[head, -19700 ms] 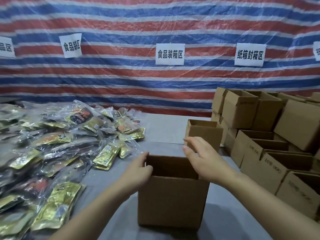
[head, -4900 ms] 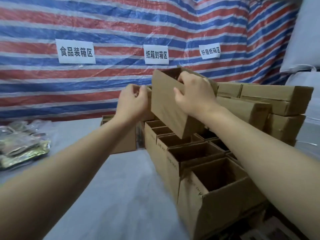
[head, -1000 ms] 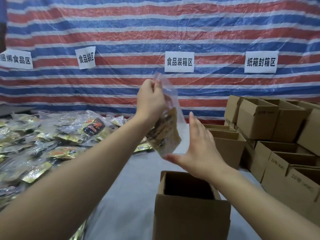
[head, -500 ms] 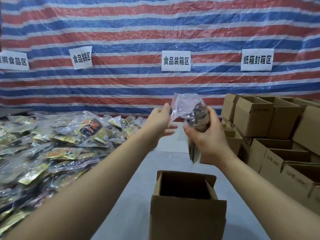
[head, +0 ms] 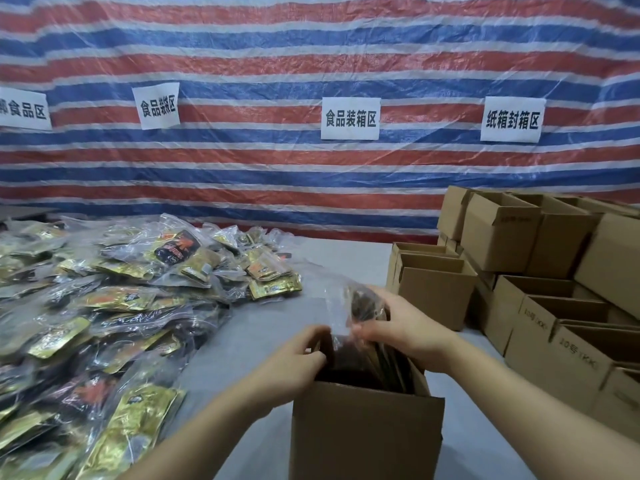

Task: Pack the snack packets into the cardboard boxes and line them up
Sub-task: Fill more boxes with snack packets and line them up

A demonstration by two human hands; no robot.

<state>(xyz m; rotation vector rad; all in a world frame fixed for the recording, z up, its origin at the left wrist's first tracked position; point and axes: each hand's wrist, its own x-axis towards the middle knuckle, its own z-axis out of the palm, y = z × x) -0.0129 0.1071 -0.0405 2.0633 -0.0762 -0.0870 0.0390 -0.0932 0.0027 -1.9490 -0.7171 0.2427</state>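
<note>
Worktop (head: 346, 258) carrying a heap of snack packets (head: 114, 306) at left and empty boxes (head: 554, 306) at right. Open box (head: 363, 431) in front: the clear bag of packets (head: 360, 327), held above it half a second ago, is now half inside. Right hand (head: 408, 330) grips the bag; left hand (head: 294, 358) pinches its edge. Packing of this box has begun.

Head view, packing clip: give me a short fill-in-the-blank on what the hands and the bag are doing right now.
1. Both hands hold a clear bag of snack packets over the open ____.
2. The loose packet pile lies to the person's ____.
3. The right hand grips the bag's ____ part.
4. The stacked empty boxes stand to the person's ____.

Missing words: box; left; upper; right
</note>
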